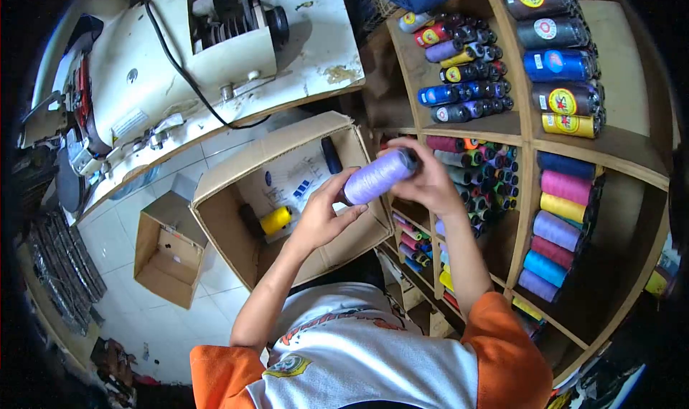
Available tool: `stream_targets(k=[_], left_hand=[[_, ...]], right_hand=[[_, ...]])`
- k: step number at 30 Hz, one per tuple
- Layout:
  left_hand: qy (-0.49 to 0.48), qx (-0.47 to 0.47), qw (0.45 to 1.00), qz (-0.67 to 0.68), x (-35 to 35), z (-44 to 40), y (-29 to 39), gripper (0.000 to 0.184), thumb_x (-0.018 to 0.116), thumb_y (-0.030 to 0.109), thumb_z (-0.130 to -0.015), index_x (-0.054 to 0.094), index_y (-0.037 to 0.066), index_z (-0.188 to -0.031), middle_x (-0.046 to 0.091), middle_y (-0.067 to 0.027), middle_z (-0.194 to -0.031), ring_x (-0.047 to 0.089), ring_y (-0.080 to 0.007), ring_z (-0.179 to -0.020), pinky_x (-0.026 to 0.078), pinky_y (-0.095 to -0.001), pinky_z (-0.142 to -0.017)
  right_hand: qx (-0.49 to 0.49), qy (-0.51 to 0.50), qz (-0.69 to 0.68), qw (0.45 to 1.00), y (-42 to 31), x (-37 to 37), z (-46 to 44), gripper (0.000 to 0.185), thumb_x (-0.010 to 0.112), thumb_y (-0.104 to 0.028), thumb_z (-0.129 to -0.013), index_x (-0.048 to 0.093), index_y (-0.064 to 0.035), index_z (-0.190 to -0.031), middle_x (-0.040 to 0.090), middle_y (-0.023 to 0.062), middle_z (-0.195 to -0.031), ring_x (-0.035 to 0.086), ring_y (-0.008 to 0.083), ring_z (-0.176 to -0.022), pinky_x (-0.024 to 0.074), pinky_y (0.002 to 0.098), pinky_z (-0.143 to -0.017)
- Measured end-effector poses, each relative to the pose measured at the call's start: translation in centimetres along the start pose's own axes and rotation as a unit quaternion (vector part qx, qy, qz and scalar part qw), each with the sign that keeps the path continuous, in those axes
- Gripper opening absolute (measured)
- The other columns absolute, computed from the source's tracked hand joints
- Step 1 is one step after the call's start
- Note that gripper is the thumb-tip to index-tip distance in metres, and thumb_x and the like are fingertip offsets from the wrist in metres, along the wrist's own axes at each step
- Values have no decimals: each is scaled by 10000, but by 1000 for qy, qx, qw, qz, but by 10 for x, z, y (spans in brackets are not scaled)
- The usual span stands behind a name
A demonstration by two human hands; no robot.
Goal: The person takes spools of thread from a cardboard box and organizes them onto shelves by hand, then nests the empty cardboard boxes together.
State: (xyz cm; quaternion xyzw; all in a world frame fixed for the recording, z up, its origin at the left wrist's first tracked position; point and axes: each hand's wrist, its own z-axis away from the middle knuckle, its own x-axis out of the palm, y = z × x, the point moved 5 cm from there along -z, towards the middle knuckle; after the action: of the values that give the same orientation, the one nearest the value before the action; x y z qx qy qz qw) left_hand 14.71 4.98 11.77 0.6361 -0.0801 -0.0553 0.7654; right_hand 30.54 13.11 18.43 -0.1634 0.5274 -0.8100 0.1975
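Note:
A spool of purple thread (380, 176) is held up between my two hands, tilted with its dark end toward the upper right. My left hand (326, 215) grips its lower left end between thumb and fingers. Around the upper right end, the fingers of my right hand (430, 183) are curled, partly hidden behind the spool. Just beneath is an open cardboard box (265, 151). Inside it lie a yellow spool (276, 221), a black spool (331, 155) and another dark spool (250, 221) beside the yellow one.
Wooden shelves (527, 133) with many coloured thread spools stand close on the right. At the upper left, a white machine (172, 72) sits on a worn table (323, 43). A smaller cardboard box (169, 255) rests on the tiled floor (136, 330).

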Motion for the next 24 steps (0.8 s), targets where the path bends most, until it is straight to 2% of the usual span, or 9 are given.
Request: stream_targets(k=[2,5,7,8,9,13,15,21,24], left_hand=[[9,14,1000,-21,-5,-14,2,600,711,94,-766,440,31,-1298,561,-145,-1191,632,-214,-902,504,-317,-799],[40,-27,998,31,-10,-27,1,611,699,90,-782,419,38,-1323,543,-153,-1228,635,-215,-908,510,-318,-793],[84,-67,992,60,-14,-33,-10,632,691,62,-790,396,48,-1349,511,-158,-1283,630,-212,-957,514,-316,-803],[106,-89,988,75,-16,-34,-19,644,687,48,-794,384,53,-1362,495,-161,-1310,628,-210,-981,517,-315,-808],[136,-65,988,36,-19,-33,-39,586,693,123,-780,443,31,-1302,604,-160,-1161,662,-236,-933,527,-336,-746],[13,-223,948,-228,-27,3,-147,428,685,193,-755,562,35,-1133,620,-215,-1088,629,-342,-948,505,-421,-821],[-76,-323,881,-337,-29,34,-207,392,625,196,-786,564,41,-1140,605,-202,-1101,575,-368,-1044,486,-439,-866],[-38,-328,770,-546,-24,88,-295,335,547,209,-830,557,56,-1127,558,-142,-1168,522,-345,-1115,470,-436,-897],[-21,-385,784,-486,-31,92,-312,338,574,246,-826,557,78,-1118,576,-130,-1151,551,-324,-1077,493,-410,-856]], right_hand=[[-19,27,102,994,-10,-24,-3,471,702,-34,-784,502,4,-1209,590,90,-1134,561,141,-1028,465,272,-864],[-8,84,176,981,-29,-47,-8,377,744,-114,-774,610,6,-1105,661,45,-913,597,81,-756,481,223,-652],[-16,173,223,959,-44,-76,-23,357,743,-101,-765,633,-7,-1092,660,27,-888,546,44,-717,443,207,-609],[-100,220,302,922,-55,-91,-35,359,741,-119,-761,635,-15,-1089,672,33,-880,559,63,-722,460,244,-620],[-172,285,336,881,-50,-121,-50,370,757,-173,-743,643,-14,-1057,688,71,-875,580,100,-718,476,285,-650],[-152,373,528,748,-54,-190,-113,416,797,-248,-668,662,-9,-981,674,180,-944,665,308,-856,506,358,-753],[-98,367,571,728,-44,-217,-139,432,807,-257,-650,666,-19,-982,672,184,-941,658,328,-864,509,376,-763],[1,366,618,696,-3,-260,-179,429,817,-275,-629,682,-86,-989,670,191,-928,652,343,-883,511,408,-779],[17,379,613,693,1,-259,-178,413,810,-285,-640,681,-103,-987,671,186,-928,646,353,-895,511,411,-786]])
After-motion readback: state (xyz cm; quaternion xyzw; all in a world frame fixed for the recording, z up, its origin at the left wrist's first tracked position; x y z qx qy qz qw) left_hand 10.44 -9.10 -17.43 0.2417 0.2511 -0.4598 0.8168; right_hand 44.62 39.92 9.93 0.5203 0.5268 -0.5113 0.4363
